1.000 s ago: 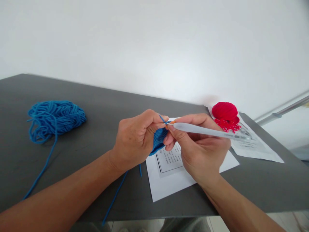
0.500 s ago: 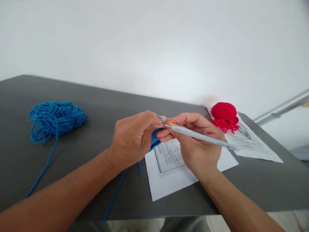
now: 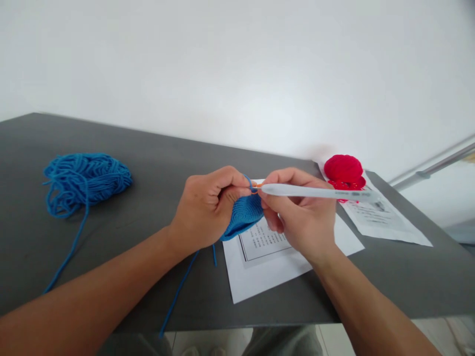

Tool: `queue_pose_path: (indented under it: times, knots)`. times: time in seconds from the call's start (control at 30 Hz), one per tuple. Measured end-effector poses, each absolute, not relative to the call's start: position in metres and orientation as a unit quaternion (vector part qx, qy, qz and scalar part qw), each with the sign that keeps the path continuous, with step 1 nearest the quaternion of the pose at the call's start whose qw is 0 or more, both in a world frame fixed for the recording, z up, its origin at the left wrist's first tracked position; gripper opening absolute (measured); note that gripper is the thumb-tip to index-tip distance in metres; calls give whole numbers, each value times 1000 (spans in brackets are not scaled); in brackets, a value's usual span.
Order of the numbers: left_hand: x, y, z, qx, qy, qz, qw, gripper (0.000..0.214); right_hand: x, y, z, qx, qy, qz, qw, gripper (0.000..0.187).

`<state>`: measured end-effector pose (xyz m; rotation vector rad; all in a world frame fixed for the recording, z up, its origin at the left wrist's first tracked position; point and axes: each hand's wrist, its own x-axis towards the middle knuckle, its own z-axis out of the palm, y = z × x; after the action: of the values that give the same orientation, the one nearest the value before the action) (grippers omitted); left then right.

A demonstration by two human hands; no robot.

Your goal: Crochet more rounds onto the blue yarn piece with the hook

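Note:
Between my hands hangs a blue crocheted piece (image 3: 245, 213), its upper edge pinched by my left hand (image 3: 210, 207). My right hand (image 3: 304, 212) is closed around a crochet hook (image 3: 300, 191) with a pale grey handle, held nearly level. The thin metal tip of the hook meets the blue yarn at the left fingertips, where a strand loops up over the forefinger. A small orange bit (image 3: 257, 187) shows at the edge beside the hook tip; I cannot make out what it is. The left fingers hide part of the piece.
A blue yarn skein (image 3: 89, 180) lies on the dark table (image 3: 148, 158) at the left, its strand running toward me. Under my hands is a printed sheet (image 3: 252, 282). At the right, a red yarn ball (image 3: 343, 169) rests on a white printed packet (image 3: 393, 227).
The hook has swung from slanting down rightward to nearly level. My right fingers have shifted off the piece's front, and more of the blue crochet shows below the hands.

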<state>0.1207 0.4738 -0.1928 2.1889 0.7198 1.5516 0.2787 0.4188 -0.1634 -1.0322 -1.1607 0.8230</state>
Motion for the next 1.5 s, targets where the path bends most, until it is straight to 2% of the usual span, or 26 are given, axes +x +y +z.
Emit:
queue_pose_path:
  times: [0.23, 0.43, 0.6, 0.73, 1.0, 1.3, 1.5]
  knots:
    - [126, 477, -191, 752, 262, 512, 322, 18, 285, 422, -160, -489, -467, 418, 607, 16]
    - [125, 478, -190, 740, 255, 500, 370, 16, 288, 422, -159, -490, -448, 469, 582, 14]
    - [124, 478, -188, 747, 254, 496, 362, 17, 291, 423, -159, -466, -438, 507, 578, 21]
    - [123, 475, -187, 763, 260, 502, 313, 18, 291, 423, -160, -446, -431, 512, 594, 22]
    - [121, 471, -189, 808, 245, 525, 105, 21, 286, 422, -162, -431, -429, 498, 618, 20]
    - [116, 469, -188, 836, 209, 505, 40, 29, 285, 421, -165, -418, -441, 489, 626, 22]
    - [114, 467, -186, 853, 205, 478, -40, 35, 284, 422, -165, -415, -442, 487, 629, 24]
